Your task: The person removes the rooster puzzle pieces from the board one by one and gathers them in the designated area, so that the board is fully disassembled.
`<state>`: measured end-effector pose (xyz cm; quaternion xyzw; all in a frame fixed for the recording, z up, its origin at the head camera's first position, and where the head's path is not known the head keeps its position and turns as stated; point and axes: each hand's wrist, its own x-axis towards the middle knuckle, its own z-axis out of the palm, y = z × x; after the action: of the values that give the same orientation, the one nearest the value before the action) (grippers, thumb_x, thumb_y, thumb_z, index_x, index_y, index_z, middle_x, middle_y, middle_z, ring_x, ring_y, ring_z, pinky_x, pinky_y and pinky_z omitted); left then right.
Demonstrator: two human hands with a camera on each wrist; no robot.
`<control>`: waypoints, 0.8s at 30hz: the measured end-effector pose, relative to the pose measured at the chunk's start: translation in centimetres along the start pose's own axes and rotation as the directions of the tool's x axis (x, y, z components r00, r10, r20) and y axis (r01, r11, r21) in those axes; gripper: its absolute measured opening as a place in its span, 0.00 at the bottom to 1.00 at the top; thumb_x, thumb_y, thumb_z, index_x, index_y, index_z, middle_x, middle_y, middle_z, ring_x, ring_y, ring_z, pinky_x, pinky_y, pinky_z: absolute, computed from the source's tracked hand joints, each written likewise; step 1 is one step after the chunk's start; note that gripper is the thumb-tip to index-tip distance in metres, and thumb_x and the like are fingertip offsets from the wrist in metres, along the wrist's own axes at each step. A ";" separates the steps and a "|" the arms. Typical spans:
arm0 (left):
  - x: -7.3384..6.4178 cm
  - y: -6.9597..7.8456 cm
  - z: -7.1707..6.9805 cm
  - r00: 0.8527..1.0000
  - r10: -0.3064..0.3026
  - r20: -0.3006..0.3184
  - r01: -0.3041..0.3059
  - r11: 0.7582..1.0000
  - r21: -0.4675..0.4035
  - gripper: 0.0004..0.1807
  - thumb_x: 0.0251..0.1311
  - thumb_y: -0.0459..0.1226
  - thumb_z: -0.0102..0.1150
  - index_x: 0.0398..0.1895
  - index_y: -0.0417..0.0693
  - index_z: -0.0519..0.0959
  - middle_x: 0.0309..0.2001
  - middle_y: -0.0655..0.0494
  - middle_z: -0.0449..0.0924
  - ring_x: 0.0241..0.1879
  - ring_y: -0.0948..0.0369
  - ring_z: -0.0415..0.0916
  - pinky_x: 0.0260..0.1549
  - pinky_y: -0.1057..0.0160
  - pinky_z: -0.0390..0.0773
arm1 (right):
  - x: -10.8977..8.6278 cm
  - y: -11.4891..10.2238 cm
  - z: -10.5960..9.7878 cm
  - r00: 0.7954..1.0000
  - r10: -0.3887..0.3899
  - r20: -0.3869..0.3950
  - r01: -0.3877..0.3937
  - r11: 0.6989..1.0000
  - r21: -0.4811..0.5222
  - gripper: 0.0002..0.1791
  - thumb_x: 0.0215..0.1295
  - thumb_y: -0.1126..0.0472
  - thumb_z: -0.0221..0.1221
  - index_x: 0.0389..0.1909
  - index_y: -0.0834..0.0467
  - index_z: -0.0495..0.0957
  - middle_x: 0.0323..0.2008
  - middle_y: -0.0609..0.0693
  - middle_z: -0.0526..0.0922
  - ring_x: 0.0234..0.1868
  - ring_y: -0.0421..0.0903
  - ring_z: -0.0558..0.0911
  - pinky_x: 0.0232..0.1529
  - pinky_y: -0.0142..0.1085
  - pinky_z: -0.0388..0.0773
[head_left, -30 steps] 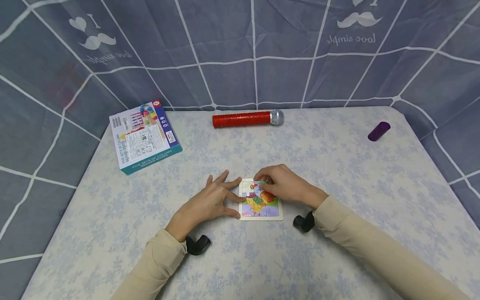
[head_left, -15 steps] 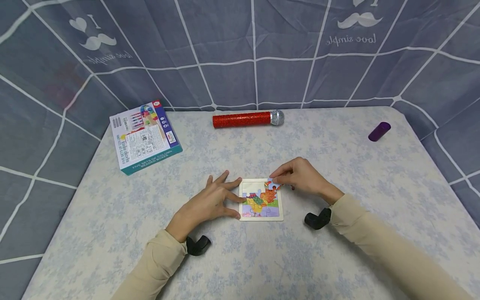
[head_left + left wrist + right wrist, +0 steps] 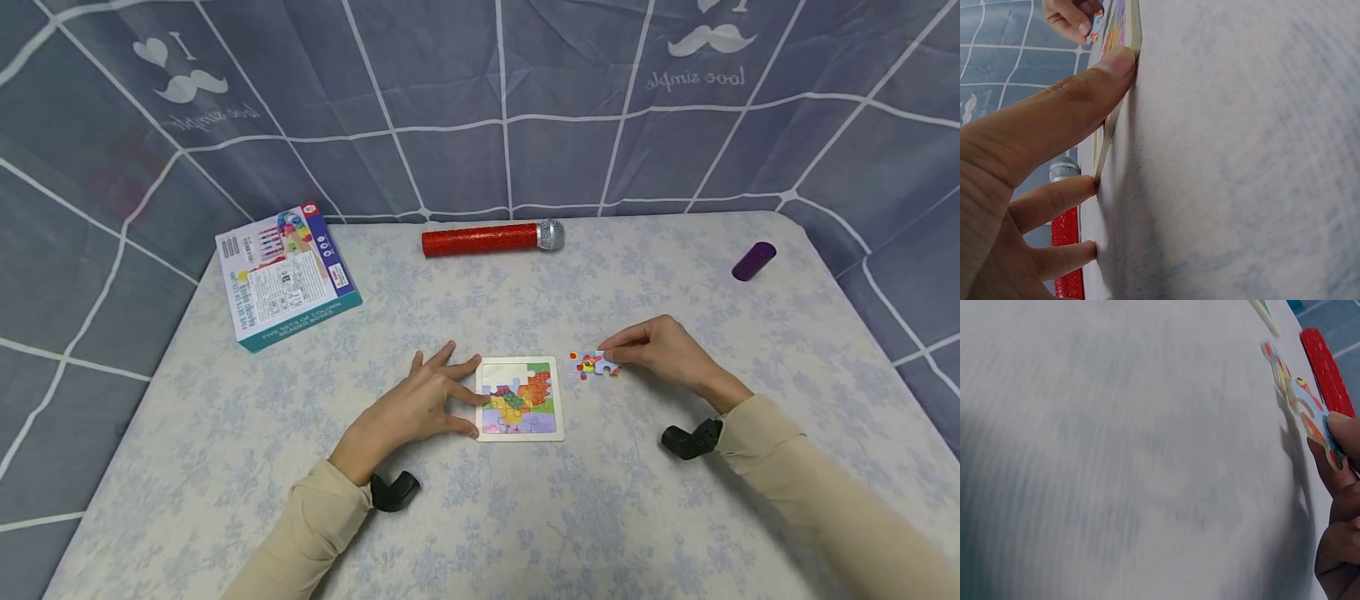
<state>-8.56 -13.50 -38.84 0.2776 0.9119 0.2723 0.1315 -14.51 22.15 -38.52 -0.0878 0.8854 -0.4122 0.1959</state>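
Note:
A small square jigsaw puzzle tray point(image 3: 557, 398) lies on the table in the head view, its picture of a colourful bird partly assembled. Bare backing shows in its upper left part. My left hand point(image 3: 423, 400) spreads its fingers along the tray's left side, thumb and fingertips on the edge; the left wrist view has the thumb point(image 3: 1088, 87) pressing the rim. To the right of the tray, my right hand point(image 3: 660, 350) pinches joined puzzle pieces point(image 3: 606, 363) between thumb and fingers. In the right wrist view the pieces point(image 3: 1302, 403) stick out from the fingertips above their shadow.
A red glittery microphone point(image 3: 480, 240) lies at the back of the table. The boxed bead set point(image 3: 288, 279) is at the back left, a purple cylinder point(image 3: 753, 261) at the back right. A blue-grey checked curtain point(image 3: 450, 100) hangs behind the table.
My right hand has taken puzzle pieces out of the tray's upper part and carried them right, off the tray. The left hand has stayed at the tray's left edge.

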 end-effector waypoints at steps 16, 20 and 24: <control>0.0 -0.1 0.0 1.000 -0.003 0.005 0.003 1.000 -0.004 0.26 0.42 0.45 0.79 0.48 0.53 0.87 0.70 0.48 0.64 0.75 0.39 0.40 0.62 0.26 0.39 | -0.2 0.6 -0.4 0.997 -0.002 -0.079 -0.006 0.995 -0.100 0.08 0.62 0.57 0.67 0.40 0.55 0.89 0.33 0.47 0.88 0.34 0.42 0.79 0.32 0.31 0.75; 0.0 0.0 0.0 1.000 0.003 0.002 -0.003 1.000 0.002 0.25 0.42 0.46 0.78 0.48 0.53 0.87 0.70 0.48 0.64 0.75 0.39 0.40 0.63 0.26 0.39 | -0.2 0.5 -0.4 0.997 -0.008 -0.081 -0.002 0.991 -0.132 0.08 0.62 0.57 0.67 0.38 0.55 0.89 0.31 0.46 0.87 0.31 0.42 0.77 0.29 0.32 0.74; 0.0 0.0 0.0 1.000 -0.001 0.001 0.001 1.000 0.002 0.26 0.41 0.46 0.78 0.48 0.52 0.87 0.71 0.48 0.64 0.75 0.39 0.40 0.63 0.27 0.39 | 0.0 0.5 -0.4 0.994 -0.031 -0.101 0.013 0.985 -0.174 0.07 0.60 0.57 0.68 0.36 0.55 0.89 0.27 0.45 0.86 0.27 0.42 0.75 0.26 0.32 0.71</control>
<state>-8.54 -13.51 -38.85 0.2775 0.9122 0.2711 0.1317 -14.63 22.74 -38.67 -0.0927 0.9258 -0.3399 0.1371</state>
